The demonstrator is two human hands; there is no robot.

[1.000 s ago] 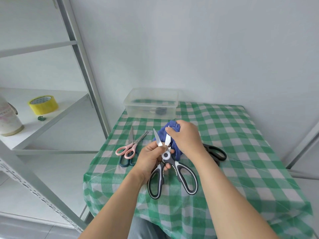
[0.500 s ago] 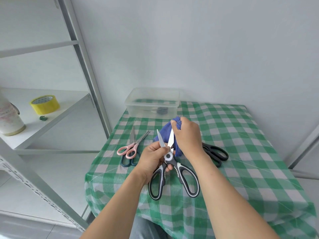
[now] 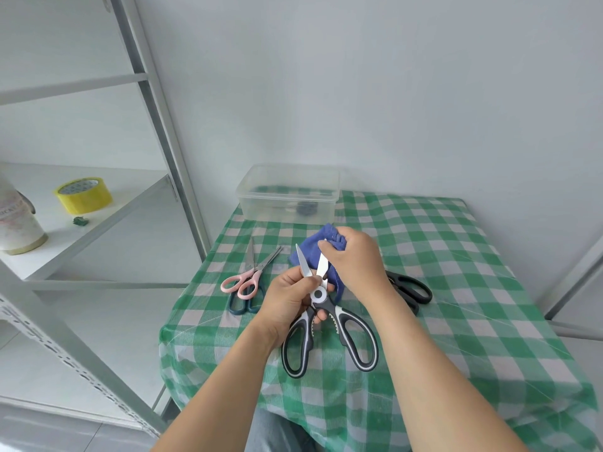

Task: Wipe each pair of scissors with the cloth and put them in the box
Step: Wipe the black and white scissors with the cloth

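My left hand (image 3: pixel 290 298) grips large black-and-white kitchen scissors (image 3: pixel 329 324) near the pivot, blades spread and pointing up. A blue cloth (image 3: pixel 315 252) is bunched in my right hand (image 3: pixel 355 265), which pinches it round the tip of the right blade. Pink-handled scissors (image 3: pixel 244 280) lie to the left on the tablecloth, on top of a dark blue-handled pair (image 3: pixel 243 305). Black-handled scissors (image 3: pixel 409 288) lie to the right, partly hidden by my right wrist. The clear plastic box (image 3: pixel 287 194) stands at the table's far edge with a dark object inside.
The green checked table (image 3: pixel 456 288) stands against a white wall. A white metal shelf rack (image 3: pixel 98 223) to the left holds a yellow tape roll (image 3: pixel 83 194) and a white jug (image 3: pixel 16 226).
My right hand has slid the cloth up along the right blade from near the pivot to its tip. The left hand keeps its hold on the scissors.
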